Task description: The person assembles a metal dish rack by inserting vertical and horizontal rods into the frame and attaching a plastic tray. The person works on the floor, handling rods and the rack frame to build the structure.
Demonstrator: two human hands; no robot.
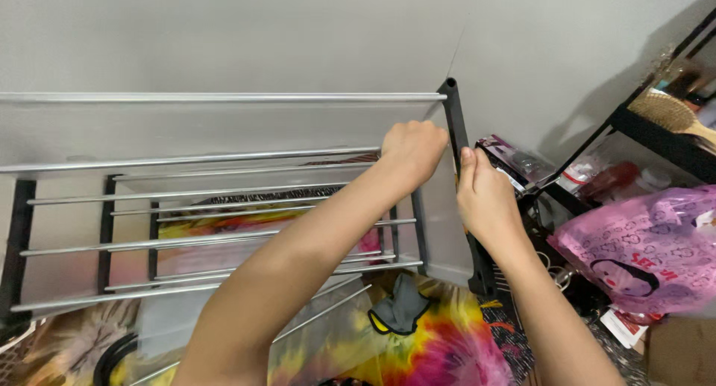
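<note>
1. Hands first: you are closing your left hand point(412, 149) into a fist around the right end of a silver metal rail point(194, 159) in the upper tier of the rack, while your right hand point(485, 199) is wrapping the black upright side post point(453, 125), thumb pointing up along it. Both are gripping tight, fingers pressed together, nothing spread.

2. Progress, as a judgement: the silver-and-black tiered rack point(224, 207) is looking mostly assembled. The top rail point(224, 97) is already reaching the head of the right post, and several lower rails are running level across to the black left frame point(16, 244).

3. What seems left: the rail you are holding is stopping short of the right post, so that joint is apparently not seated yet. Lower rails near the bottom are slanting toward you, and I cannot tell whether their near ends are fixed.

4. Place: the rack is standing against the grey far wall, filling the left and middle of the scene, its right post just beside the room corner.

5. Look: thin round shiny tubes, matte black uprights, tiers stepping down toward you.

6. Surroundings: a tie-dye yellow and pink cloth point(440, 341) is lying below, a pink printed plastic bag point(641, 244) is sitting at the right, under a black shelf unit point(664, 140).
</note>
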